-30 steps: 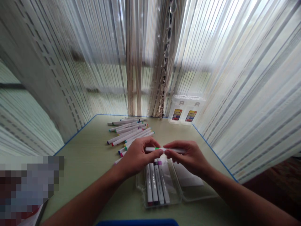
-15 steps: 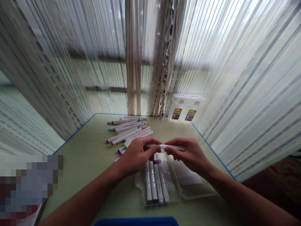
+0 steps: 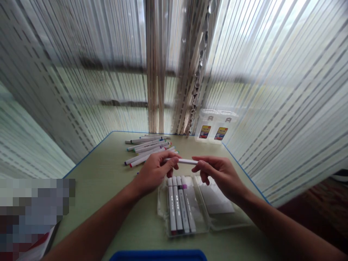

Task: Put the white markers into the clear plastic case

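Note:
Both my hands hold one white marker (image 3: 183, 161) level above the table. My left hand (image 3: 153, 172) pinches its left end and my right hand (image 3: 219, 173) pinches its right end. Just below them an open clear plastic case (image 3: 206, 223) lies on the pale green table (image 3: 108, 181), with several markers (image 3: 179, 204) side by side in its left half. Its right half, the lid, holds only a white sheet. Beyond my left hand several loose markers (image 3: 148, 146) lie in a fanned row.
Two closed white marker boxes (image 3: 214, 127) with coloured labels stand at the back right against the striped sheer curtains. A blue edge (image 3: 157, 255) shows at the table's near side. A blurred-out patch covers the lower left corner.
My hands have lifted the marker up and slightly away from the case. The marker's green middle, seen a second ago, no longer shows.

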Motion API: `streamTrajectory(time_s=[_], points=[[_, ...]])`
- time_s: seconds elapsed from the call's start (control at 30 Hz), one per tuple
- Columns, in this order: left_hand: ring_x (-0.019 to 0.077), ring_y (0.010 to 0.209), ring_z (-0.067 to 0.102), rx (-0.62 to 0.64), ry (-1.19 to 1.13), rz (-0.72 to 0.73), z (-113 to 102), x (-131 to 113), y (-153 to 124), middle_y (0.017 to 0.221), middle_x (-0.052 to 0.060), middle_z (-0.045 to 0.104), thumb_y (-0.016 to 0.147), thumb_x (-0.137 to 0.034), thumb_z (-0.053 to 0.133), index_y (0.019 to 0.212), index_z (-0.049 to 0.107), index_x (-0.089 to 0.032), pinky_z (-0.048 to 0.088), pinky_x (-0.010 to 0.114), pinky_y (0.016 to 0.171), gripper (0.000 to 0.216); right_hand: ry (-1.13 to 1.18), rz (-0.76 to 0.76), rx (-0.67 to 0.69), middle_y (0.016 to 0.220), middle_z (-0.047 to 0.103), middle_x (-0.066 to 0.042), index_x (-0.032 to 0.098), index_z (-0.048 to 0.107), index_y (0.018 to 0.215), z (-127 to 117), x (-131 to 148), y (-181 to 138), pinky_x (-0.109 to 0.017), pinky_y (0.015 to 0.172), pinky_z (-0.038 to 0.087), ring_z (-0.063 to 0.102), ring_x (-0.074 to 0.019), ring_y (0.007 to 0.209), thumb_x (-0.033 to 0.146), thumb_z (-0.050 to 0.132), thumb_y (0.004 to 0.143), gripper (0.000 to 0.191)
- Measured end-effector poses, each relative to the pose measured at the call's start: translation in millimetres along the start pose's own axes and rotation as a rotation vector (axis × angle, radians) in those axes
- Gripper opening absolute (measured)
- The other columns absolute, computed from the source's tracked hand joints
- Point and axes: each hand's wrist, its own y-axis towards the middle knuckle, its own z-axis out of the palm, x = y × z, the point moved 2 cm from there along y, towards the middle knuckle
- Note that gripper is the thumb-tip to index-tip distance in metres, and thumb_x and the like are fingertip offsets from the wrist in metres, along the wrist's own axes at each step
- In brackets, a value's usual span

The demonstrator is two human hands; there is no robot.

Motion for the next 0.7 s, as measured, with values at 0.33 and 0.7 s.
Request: streamTrajectory(time_s=[0.33, 0.7], points=[[0.0104, 0.055, 0.053, -0.04, -0.181, -0.006, -3.6, 3.5, 2.5, 0.07, 0.003, 0.061, 0.092, -0.036, 0.053, 0.098, 0.065, -0.009, 0.043, 0.022, 0.052, 0.03, 0.284, 0.023, 0.066, 0.083, 0.076, -0.013, 0.014, 0.074, 0.107, -0.5, -2.8, -1.2, -0.023, 0.044, 0.044, 0.057, -0.0109, 0.05, 0.032, 0.065, 0.088, 0.027], [0.0114, 0.057, 0.056, 0.002, -0.359, 0.042, -3.9, -3.6, -2.2, 0.081, 0.011, 0.071, 0.091, -0.033, 0.057, 0.107, 0.067, -0.007, 0.044, 0.025, 0.057, 0.032, 0.367, 0.054, -0.099, 0.076, 0.075, -0.01, 0.013, 0.075, 0.093, -6.2, -3.6, 7.6, -0.019, 0.039, 0.04, 0.055, -0.0095, 0.045, 0.032, 0.07, 0.083, 0.022]])
